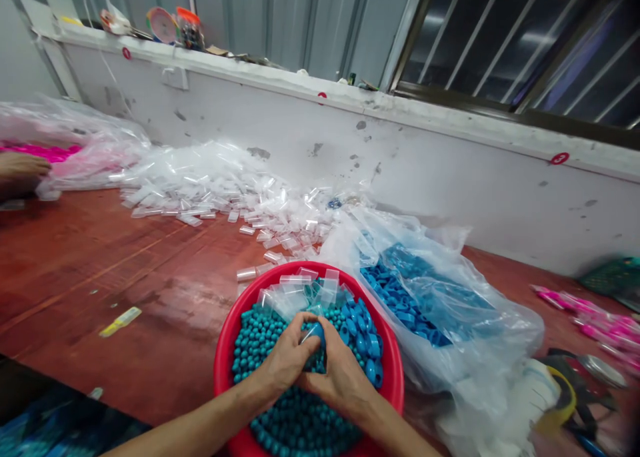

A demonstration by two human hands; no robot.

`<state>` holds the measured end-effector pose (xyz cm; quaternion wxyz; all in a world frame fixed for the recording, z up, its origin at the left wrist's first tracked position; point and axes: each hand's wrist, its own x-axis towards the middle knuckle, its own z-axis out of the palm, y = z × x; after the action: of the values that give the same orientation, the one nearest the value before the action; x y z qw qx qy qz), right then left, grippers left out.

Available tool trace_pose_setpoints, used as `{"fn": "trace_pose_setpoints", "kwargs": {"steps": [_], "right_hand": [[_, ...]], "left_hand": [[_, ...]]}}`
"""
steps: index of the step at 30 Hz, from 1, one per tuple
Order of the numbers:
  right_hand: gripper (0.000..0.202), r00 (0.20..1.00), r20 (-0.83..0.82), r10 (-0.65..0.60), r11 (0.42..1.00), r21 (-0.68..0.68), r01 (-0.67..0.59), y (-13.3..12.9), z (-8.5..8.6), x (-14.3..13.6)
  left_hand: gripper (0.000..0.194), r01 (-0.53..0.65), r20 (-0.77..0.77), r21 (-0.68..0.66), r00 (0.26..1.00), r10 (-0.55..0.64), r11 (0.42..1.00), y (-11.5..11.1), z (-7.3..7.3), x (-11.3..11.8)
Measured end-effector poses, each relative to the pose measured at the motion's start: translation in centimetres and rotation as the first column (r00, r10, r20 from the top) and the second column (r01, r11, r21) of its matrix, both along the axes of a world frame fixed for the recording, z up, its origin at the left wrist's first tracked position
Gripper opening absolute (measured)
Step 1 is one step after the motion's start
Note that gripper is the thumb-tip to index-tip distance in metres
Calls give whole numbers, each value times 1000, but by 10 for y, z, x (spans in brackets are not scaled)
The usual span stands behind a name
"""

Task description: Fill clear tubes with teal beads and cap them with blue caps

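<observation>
A red basin [223,350] holds many teal beads [255,337], blue plastic pieces [373,344] along its right side and clear plastic sleeves [295,294] at its far side. Over the middle of the basin, my left hand [291,352] and my right hand [336,360] meet around a clear sleeve with a blue piece [315,334] at it. The fingers of both hands are closed on this item, and the thumbs and fingertips nearly touch. My palms hide part of the item and the beads beneath.
Clear sleeves [200,184] lie heaped along the wall. A plastic bag [480,330] of blue pieces stands right of the basin. Pink pieces [600,324] and tape [563,397] lie far right. Another person's hand [23,170] is at the left edge, near pink pieces.
</observation>
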<state>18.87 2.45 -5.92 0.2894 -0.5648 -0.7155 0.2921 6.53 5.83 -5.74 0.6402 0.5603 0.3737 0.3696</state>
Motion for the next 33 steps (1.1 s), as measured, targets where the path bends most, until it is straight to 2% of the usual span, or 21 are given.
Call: {"fn": "trace_pose_setpoints", "kwargs": {"steps": [2, 4, 6, 8, 10, 12, 15, 17, 18, 19, 21, 24, 27, 30, 33], "right_hand": [[93, 997, -71, 2, 999, -36, -4, 0, -5, 4], [99, 997, -73, -21, 998, -58, 16, -3, -9, 6], [98, 999, -22, -28, 998, -61, 27, -9, -8, 9], [94, 999, 50, -2, 999, -48, 4, -13, -2, 14], [82, 991, 129, 32, 999, -18, -30, -15, 5, 24], [63, 977, 211, 31, 999, 14, -35, -11, 10, 36], [39, 949, 315, -21, 999, 53, 4, 2, 12, 48], [33, 935, 349, -54, 996, 85, 26, 13, 12, 49], [31, 933, 353, -64, 994, 102, 30, 18, 12, 47], [30, 935, 349, -65, 993, 117, 25, 22, 13, 44], [29, 948, 316, -35, 989, 145, -12, 27, 16, 36], [31, 970, 239, 45, 980, 176, -89, 25, 21, 20], [40, 979, 181, 92, 978, 170, -124, 20, 25, 8], [47, 978, 175, 110, 978, 158, -139, 19, 25, 8], [43, 968, 241, 65, 983, 151, -103, 24, 21, 25]], "left_hand": [[36, 71, 103, -30, 992, -68, 997, -1, 1, 0], [36, 123, 169, -38, 979, -115, 992, -2, 3, 0], [33, 125, 150, -54, 982, -116, 991, -3, 7, -1], [32, 66, 57, -47, 996, -64, 997, -1, 13, -9], [34, -42, -78, 42, 996, 46, 998, 5, 21, -27], [35, -158, -225, 222, 952, 208, 962, 16, 28, -54], [35, -262, -398, 466, 791, 465, 845, 35, 27, -99], [35, -325, -438, 530, 686, 581, 783, 45, 21, -121], [35, -348, -441, 524, 670, 597, 778, 49, 17, -128], [36, -366, -432, 497, 682, 590, 787, 51, 14, -132], [39, -386, -372, 399, 761, 532, 832, 50, 13, -132], [43, -390, -206, 245, 874, 441, 887, 39, 20, -119], [41, -344, -74, 170, 930, 360, 924, 30, 29, -105], [38, -349, -56, 183, 930, 364, 919, 32, 27, -110], [37, -429, -205, 281, 847, 490, 859, 41, 17, -138]]}}
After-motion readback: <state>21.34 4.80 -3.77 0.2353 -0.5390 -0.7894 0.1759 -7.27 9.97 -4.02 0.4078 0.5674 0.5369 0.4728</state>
